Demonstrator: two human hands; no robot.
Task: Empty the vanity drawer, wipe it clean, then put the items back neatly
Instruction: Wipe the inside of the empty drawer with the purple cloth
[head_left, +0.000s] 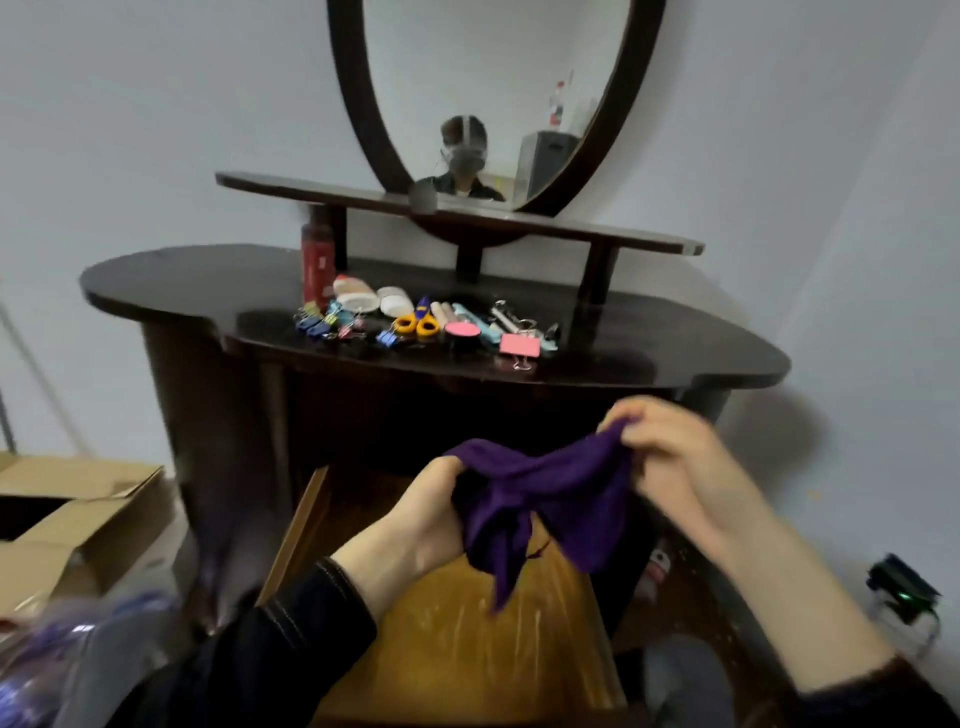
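A purple cloth (550, 493) hangs between my two hands above the pulled-out drawer (467, 639), whose bare wooden bottom shows light scratches. My left hand (426, 514) grips the cloth's left end and my right hand (670, 447) pinches its right end a bit higher. On the dark vanity top (171, 291) lie the drawer's items: several coloured binder clips (322, 319), yellow-handled scissors (414, 323), a pink round case (462, 330), a large pink clip (520, 345), white tubes (358, 299) and a red bottle (318, 260).
An oval mirror (493, 93) stands on a raised shelf (623, 234) behind the items. An open cardboard box (78, 514) sits on the floor at the left. A small green-lit device (904, 592) lies on the floor at the right. Blurred purple plastic (62, 654) fills the lower left corner.
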